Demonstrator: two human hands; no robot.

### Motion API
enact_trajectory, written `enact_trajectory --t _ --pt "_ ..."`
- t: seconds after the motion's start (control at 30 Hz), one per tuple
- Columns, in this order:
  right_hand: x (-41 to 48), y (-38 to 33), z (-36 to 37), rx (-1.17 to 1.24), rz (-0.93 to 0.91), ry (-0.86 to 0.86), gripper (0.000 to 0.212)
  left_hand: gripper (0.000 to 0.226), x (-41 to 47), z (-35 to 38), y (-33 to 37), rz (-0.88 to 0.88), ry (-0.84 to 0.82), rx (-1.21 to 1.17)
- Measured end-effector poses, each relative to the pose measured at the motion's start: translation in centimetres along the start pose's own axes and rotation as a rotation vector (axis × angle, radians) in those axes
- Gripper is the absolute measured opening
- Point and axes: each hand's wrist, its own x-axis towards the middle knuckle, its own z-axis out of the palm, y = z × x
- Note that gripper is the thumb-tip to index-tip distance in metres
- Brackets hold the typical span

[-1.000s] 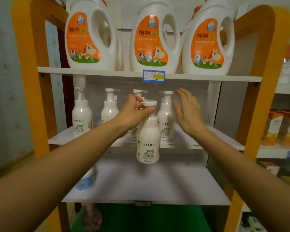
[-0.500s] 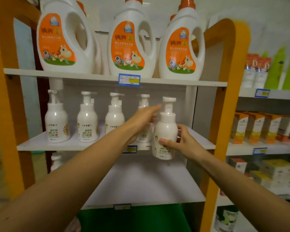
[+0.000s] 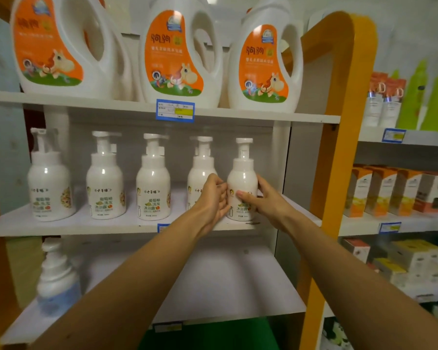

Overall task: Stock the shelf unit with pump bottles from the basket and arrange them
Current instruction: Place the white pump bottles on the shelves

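A white pump bottle (image 3: 242,173) stands at the right end of the middle shelf (image 3: 91,226). My right hand (image 3: 261,198) wraps its right side, thumb across the label. My left hand (image 3: 213,195) cups its left side, fingers touching it. To the left a row of matching pump bottles stands: one (image 3: 201,168) partly behind my left hand, then others (image 3: 153,183), (image 3: 105,180), (image 3: 49,183). The basket is not in view.
Large orange-labelled detergent jugs (image 3: 177,51) fill the top shelf. A blue-tinted pump bottle (image 3: 57,276) stands at the left of the lower shelf (image 3: 225,286). The orange frame post (image 3: 339,147) bounds the unit on the right, with boxed goods (image 3: 384,193) on neighbouring shelves.
The bottle went from my left hand, held below the shelf edge, over to my right hand, and now stands at the row's right end. The view shifted right.
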Motion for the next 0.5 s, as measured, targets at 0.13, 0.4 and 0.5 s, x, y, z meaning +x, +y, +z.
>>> enact_trajectory --t 0.13,0.4,0.5 --pt "1.2 1.0 -0.4 -0.006 0.05 0.009 0.068 0.058 1.5 -0.2 -0.6 -0.013 -0.018 0.014" --pt "1.8 0.8 -0.4 -0.084 0.097 -0.031 0.069 0.014 2.5 0.3 -0.6 -0.004 0.067 -0.031" --pt "-0.1 0.4 0.6 -0.116 0.065 0.049 0.057 0.023 0.6 0.3 -0.5 0.041 0.155 0.06"
